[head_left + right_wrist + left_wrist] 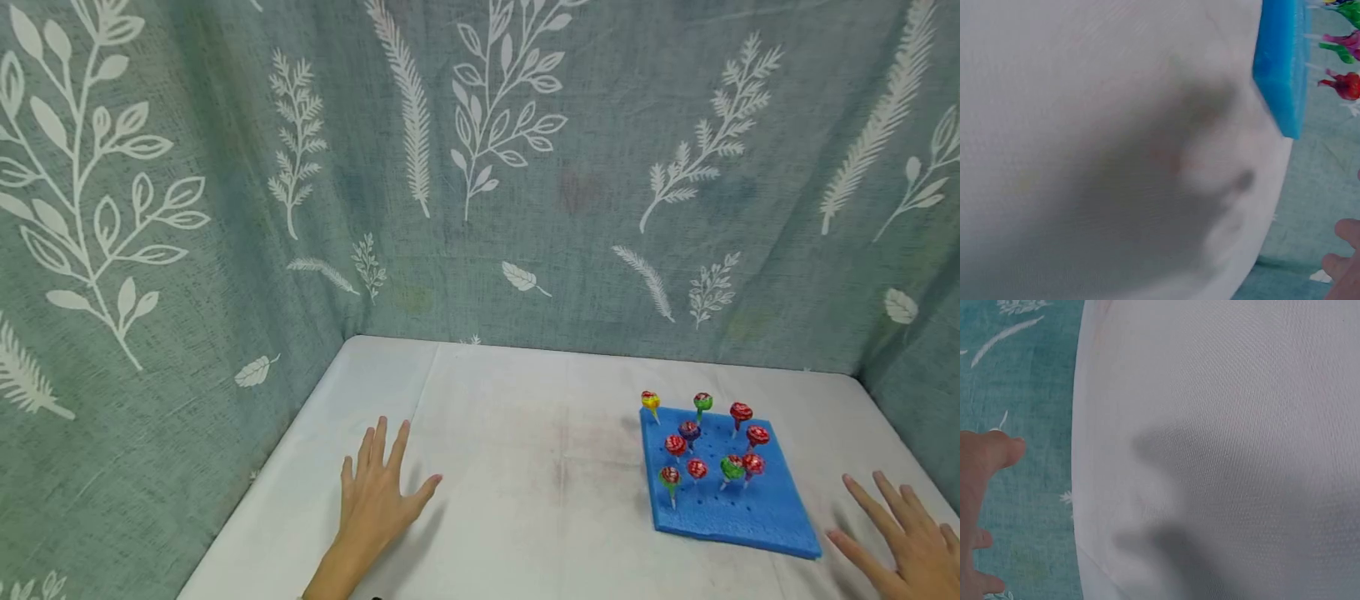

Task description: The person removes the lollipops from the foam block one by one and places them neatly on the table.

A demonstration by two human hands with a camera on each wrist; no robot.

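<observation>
My left hand [377,497] is over the left part of the white table, fingers straight and spread, holding nothing. Its thumb [1007,450] shows at the left edge of the left wrist view. At the far right, my right hand [917,546] spreads its fingers beside a blue foam board [738,529], apart from its right edge. Several wrapped lollipops stand in the board by their sticks, among them a yellow lollipop [650,402], a dark blue one [688,431] and a red one [757,436]. In the right wrist view a red lollipop [1346,85] rises near the board's corner.
A white cloth [495,467] covers the table, with faint pinkish stains in the middle. Grey-green curtains [577,267] with white leaf prints close off the back and both sides. Small holes dot the board between the sticks.
</observation>
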